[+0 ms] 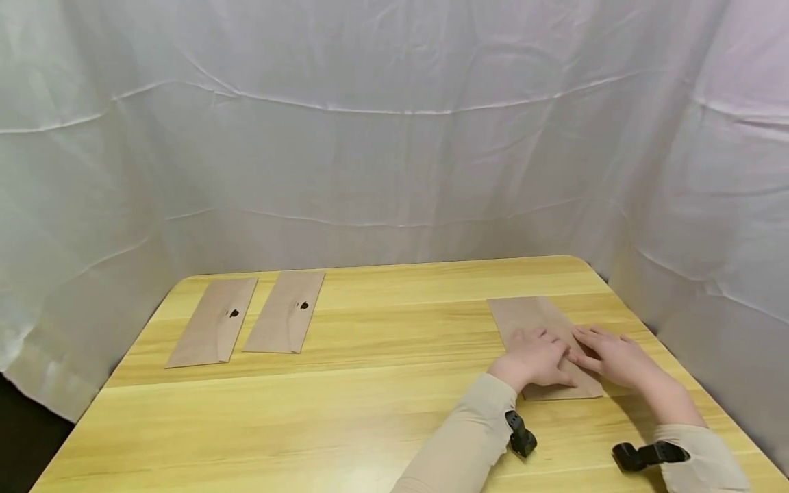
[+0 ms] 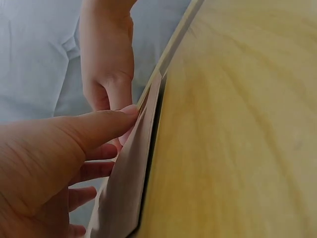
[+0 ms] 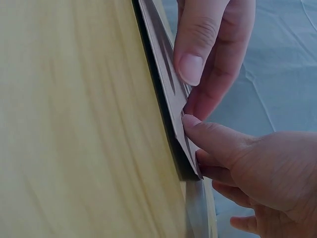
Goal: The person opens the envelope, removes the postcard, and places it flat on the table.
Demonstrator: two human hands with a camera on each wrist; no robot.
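Observation:
On the right side of the table lies a brown paper envelope (image 1: 524,313), partly covered by both hands. My left hand (image 1: 536,359) rests over its middle, thumb stretched out and fingers on the paper. From the right side, my right hand (image 1: 619,359) pinches the envelope's flap edge between thumb and fingers, close to the left fingertips. The right wrist view shows the right thumb (image 3: 198,124) on the flap edge, with the left thumb (image 3: 190,67) just above the paper. How the far fingertips touch the envelope is hidden.
Two similar brown envelopes lie side by side at the table's left: one outer (image 1: 200,332) and one inner (image 1: 274,322), each with a small dark mark. White cloth (image 1: 394,164) hangs around the back and sides of the wooden table (image 1: 296,418).

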